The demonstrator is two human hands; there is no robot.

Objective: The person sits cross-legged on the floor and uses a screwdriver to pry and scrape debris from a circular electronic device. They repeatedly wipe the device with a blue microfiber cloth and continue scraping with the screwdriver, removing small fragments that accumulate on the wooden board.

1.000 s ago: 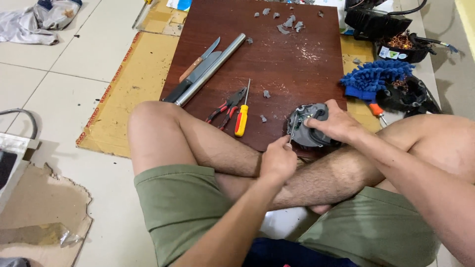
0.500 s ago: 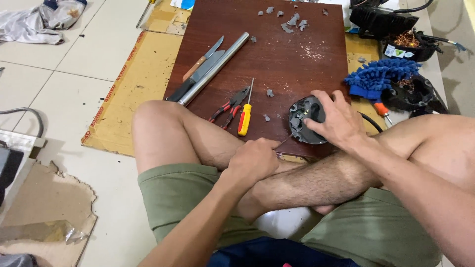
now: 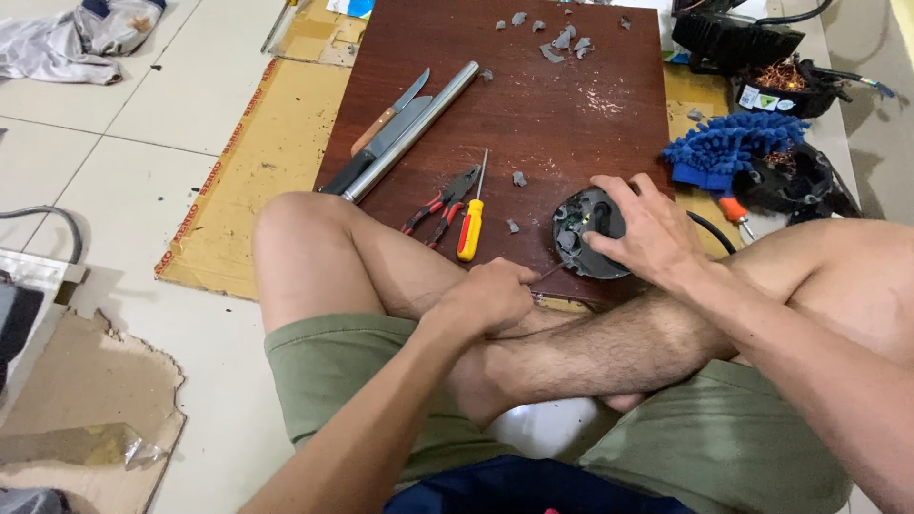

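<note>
Two hands working: right hand pressing down on round dark grey motor housing at near edge of dark brown wooden board; left hand clenching thin tool, tip pointing right toward housing

Hands on round grey part — board beneath
</note>
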